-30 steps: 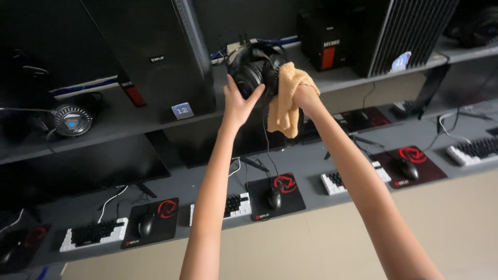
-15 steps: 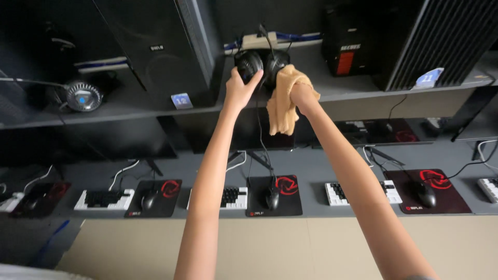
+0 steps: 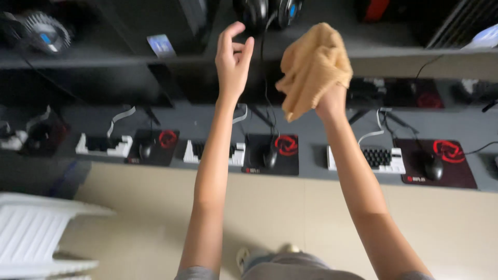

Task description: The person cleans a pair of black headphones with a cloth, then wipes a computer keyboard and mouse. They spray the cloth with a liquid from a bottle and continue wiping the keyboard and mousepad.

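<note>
1. Left hand (image 3: 233, 62) raised in the upper middle of the frame, fingers loosely spread, holding nothing, just below and left of the black headset (image 3: 270, 11).
2. Right hand (image 3: 328, 101) closed around a bunched tan cloth (image 3: 313, 67), held up right of the headset and apart from it.
3. Headset resting on the dark shelf (image 3: 363, 49) at the top edge, its cable (image 3: 263, 67) hanging down between the two hands.
4. Further down, a grey worktop (image 3: 311, 171) with keyboards (image 3: 381, 158), mice and red-marked mouse pads (image 3: 270, 153).
5. Risk, as a judgement: a hand or cloth catching the dangling cable could drag the headset off the shelf; frame blurred, so contact hard to judge.
</note>
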